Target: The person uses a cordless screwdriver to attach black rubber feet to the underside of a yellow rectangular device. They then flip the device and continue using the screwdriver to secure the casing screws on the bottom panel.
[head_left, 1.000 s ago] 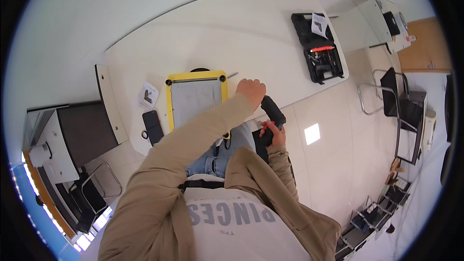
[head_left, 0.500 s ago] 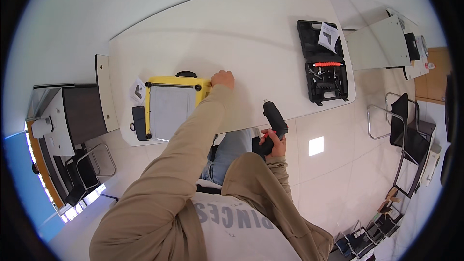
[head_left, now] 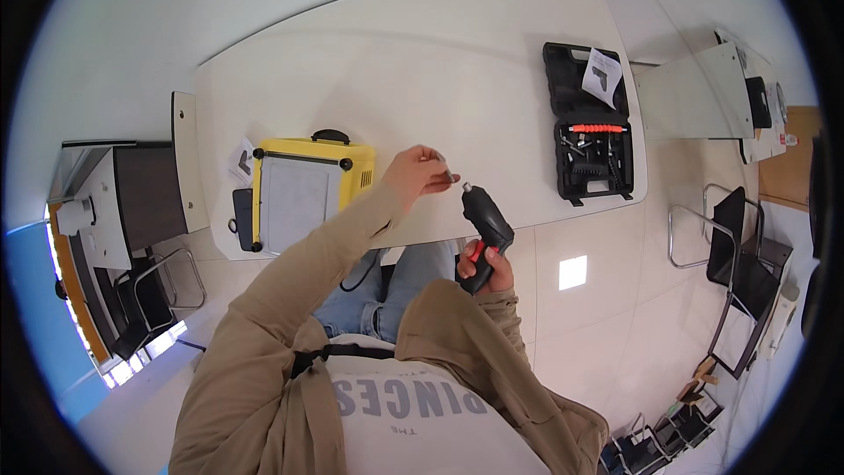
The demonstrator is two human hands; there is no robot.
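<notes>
My right hand (head_left: pixel 492 266) grips a black cordless screwdriver (head_left: pixel 486 218) with red trim, held off the table's near edge with its nose up and to the left. Just left of that nose, my left hand (head_left: pixel 420 172) pinches a small metal screwdriver bit (head_left: pixel 450 174); the two do not touch. To the left lies a yellow case-shaped device (head_left: pixel 358 178) with a grey panel (head_left: pixel 299 193) facing up, black corner knobs and a black handle (head_left: pixel 331 135) on its far side.
An open black tool case (head_left: pixel 594 123) at the table's right holds an orange flexible shaft (head_left: pixel 597 128), several bits and a paper leaflet (head_left: pixel 602 77). A dark phone (head_left: pixel 243 218) and another leaflet (head_left: pixel 240 161) lie left of the yellow device. Chairs (head_left: pixel 725 220) stand to the right.
My left hand has left the yellow device's right side and come right, close to the screwdriver's nose, with the bit showing in its fingers. The screwdriver has shifted slightly left.
</notes>
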